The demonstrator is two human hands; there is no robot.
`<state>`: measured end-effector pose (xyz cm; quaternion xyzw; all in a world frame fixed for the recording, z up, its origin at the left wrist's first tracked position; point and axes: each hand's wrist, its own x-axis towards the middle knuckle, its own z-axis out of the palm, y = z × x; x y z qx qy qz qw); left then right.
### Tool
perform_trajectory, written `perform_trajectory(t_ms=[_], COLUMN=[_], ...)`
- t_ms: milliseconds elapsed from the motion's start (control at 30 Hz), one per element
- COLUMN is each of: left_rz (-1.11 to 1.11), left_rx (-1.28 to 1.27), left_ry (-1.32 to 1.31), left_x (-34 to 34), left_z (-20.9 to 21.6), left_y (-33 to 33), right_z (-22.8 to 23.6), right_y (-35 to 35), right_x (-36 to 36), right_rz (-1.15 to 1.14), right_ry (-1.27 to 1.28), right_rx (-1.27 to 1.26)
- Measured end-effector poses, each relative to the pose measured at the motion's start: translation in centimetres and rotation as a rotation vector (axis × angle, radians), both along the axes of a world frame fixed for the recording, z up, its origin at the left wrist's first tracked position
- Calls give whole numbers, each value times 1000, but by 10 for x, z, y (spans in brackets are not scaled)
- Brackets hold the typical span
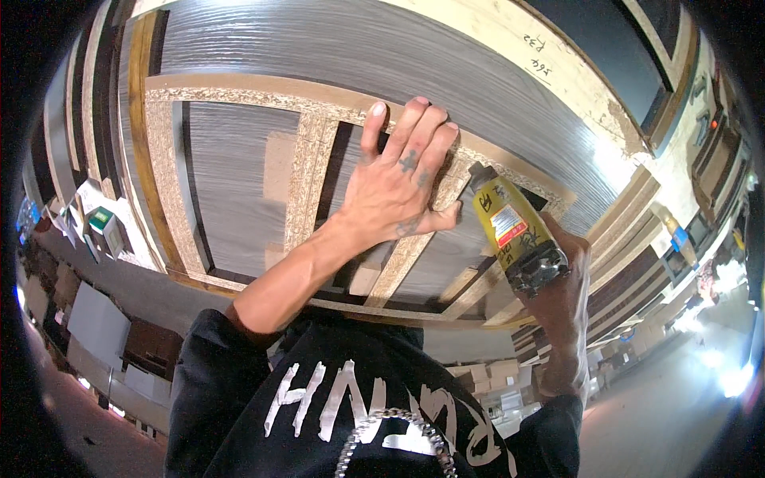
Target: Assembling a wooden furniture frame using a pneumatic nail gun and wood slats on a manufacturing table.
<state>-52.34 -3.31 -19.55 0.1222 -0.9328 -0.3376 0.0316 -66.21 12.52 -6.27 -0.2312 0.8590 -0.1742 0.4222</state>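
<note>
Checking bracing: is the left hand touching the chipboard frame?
Touching. Head view shows the left hand pressed flat on the chipboard frame, fingers over its top rail.

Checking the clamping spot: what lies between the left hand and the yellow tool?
In the head view, only a chipboard slat runs between the left hand and the yellow tool, itself gripped by the right hand.

We count two hands: a left hand (402, 187) and a right hand (562, 279). We see one yellow nail gun (516, 235), one chipboard frame (239, 99), and three chipboard slats (307, 183) crossing it.
</note>
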Motion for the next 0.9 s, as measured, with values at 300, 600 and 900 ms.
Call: perform_trajectory(t_ms=[300, 600, 900], left_rz=[11, 19, 25], left_rx=[14, 29, 8], left_ry=[28, 53, 91], left_x=[2, 3, 3], left_z=[1, -5, -6], left_y=[3, 1, 2], right_z=[0, 3, -4], right_y=[-9, -22, -17], right_x=[6, 0, 12], right_rz=[10, -16, 5], right_ry=[16, -40, 31], right_rx=[-48, -61, -61])
